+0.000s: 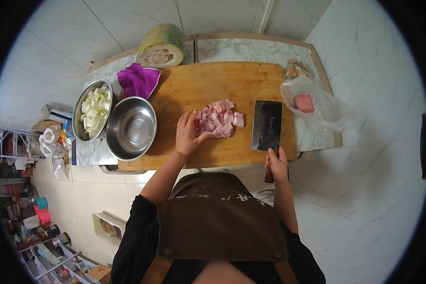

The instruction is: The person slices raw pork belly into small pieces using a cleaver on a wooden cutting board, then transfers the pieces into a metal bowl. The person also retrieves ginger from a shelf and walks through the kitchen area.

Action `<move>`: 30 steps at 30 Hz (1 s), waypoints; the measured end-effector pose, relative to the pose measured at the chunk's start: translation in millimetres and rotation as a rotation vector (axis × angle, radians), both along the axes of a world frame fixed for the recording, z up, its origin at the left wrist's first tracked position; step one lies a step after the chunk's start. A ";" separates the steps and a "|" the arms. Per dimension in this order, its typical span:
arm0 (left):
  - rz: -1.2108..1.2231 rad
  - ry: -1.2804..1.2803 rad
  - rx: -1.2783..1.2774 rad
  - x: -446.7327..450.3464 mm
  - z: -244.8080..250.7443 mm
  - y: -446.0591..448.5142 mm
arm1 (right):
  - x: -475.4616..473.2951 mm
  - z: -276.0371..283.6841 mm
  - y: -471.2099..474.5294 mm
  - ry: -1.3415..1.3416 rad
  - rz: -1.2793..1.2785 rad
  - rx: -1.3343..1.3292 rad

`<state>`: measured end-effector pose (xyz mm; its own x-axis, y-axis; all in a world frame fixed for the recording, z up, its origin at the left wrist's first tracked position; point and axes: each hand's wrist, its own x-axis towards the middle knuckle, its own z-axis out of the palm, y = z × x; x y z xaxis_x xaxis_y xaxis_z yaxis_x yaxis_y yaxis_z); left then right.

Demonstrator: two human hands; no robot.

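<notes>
A heap of raw, pale pink meat chunks (218,119) lies at the middle of a wooden cutting board (213,78). My left hand (189,133) rests against the heap's left side, fingers and thumb apart. With my right hand (278,165) I grip the wooden handle of a dark-bladed cleaver (267,126). Its broad blade lies over the right part of the board, apart from the meat. Left of my left hand, an empty stainless steel bowl (133,124) overlaps the board's edge. A second metal bowl (77,129) beside it holds pale green-white chunks of a vegetable (96,110).
A cut winter melon (163,46) and a purple cloth (138,80) are at the back left. To the right, a plastic bag (323,103) holds a pink block (304,103), with another wrapped item (297,68) behind it. Shelving (56,262) stands at lower left.
</notes>
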<state>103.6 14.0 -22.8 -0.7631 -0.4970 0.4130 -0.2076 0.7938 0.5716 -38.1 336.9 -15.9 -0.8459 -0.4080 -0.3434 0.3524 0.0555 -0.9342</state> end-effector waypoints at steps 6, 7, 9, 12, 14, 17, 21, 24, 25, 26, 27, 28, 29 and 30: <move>-0.093 -0.094 0.051 -28.2 -3.1 -8.2 | 5.1 -20.4 -7.7 -0.049 0.032 0.107; -0.122 -0.056 0.038 -29.4 -3.4 -8.2 | 9.4 -23.0 -11.3 -0.079 0.029 0.134; -0.177 -0.035 0.038 -31.3 -2.6 -8.2 | 20.6 -28.6 -24.7 -0.070 0.086 0.155; -0.169 -0.076 -0.001 -33.5 0.5 -2.7 | 41.7 -33.7 -54.2 -0.120 0.133 0.119; -0.155 -0.051 -0.008 -33.4 2.6 4.1 | 55.9 -32.6 -74.6 -0.074 0.150 0.118; -0.084 -0.030 0.021 -30.8 4.2 16.9 | 74.8 -24.6 -99.8 -0.105 0.178 0.120; -0.015 0.029 0.132 -25.2 5.6 24.8 | 95.0 -9.5 -123.9 0.008 0.223 0.079; 0.049 0.183 0.220 -20.3 12.1 26.3 | 104.4 5.4 -132.3 0.010 0.228 0.056; 0.051 0.222 0.221 -17.6 16.3 26.2 | 106.8 11.8 -133.6 -0.011 0.231 0.048; 0.064 0.256 0.206 -15.5 21.6 24.5 | 109.8 18.4 -136.4 0.037 0.236 0.103; 0.073 0.297 0.190 -12.8 28.1 22.7 | 111.9 26.0 -138.8 0.069 0.266 0.069; 0.075 0.335 0.209 -9.1 35.5 19.0 | 115.0 35.1 -140.6 0.064 0.280 0.084; 0.078 0.364 0.215 -4.9 43.9 16.0 | 117.7 44.4 -143.7 0.039 0.280 0.108; 0.089 0.389 0.202 0.3 52.4 11.0 | 120.8 54.0 -148.0 0.056 0.299 0.051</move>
<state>104.0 25.0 29.6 -0.5208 -0.6539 0.5488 -0.0093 0.6471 0.7623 82.7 188.9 38.1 -0.7090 -0.6251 -0.3264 0.2616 0.1966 -0.9449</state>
